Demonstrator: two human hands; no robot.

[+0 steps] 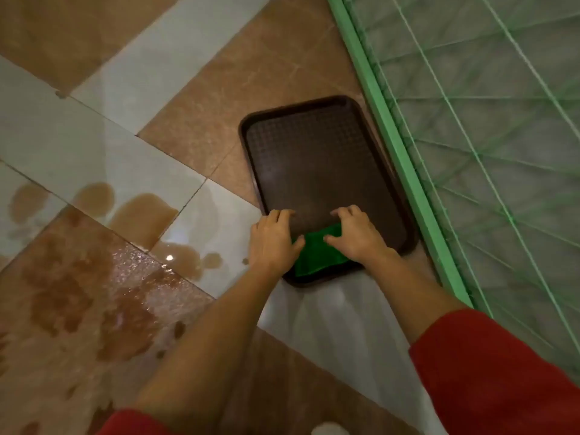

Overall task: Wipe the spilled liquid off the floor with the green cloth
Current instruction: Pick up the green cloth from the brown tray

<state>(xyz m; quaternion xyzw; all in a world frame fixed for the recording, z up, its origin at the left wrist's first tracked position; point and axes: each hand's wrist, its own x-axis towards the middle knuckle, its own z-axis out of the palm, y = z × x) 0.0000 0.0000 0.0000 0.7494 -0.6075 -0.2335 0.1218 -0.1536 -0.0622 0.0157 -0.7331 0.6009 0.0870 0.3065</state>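
Both down in the brown tray on the floor: left hand thumbs the green cloth, right hand lies over it, fingers bent; whether either grip pinches, cannot tell; spilled liquid sits well to the left

Tiled floor, glossy, laid on the diagonal in brown and pale squares. Wet at the left with spilled liquid: brownish puddles on the pale tiles, darker blotches and scattered drops over the brown tile nearer the camera, glinting under a light. Toward the right, lying flat on the tiles, a dark brown tray with a textured bed, straddling brown and pale squares, a few small drops near its lower left corner. Just beside the tray's right long edge, a green frame strung with netting, running along the floor's right side.
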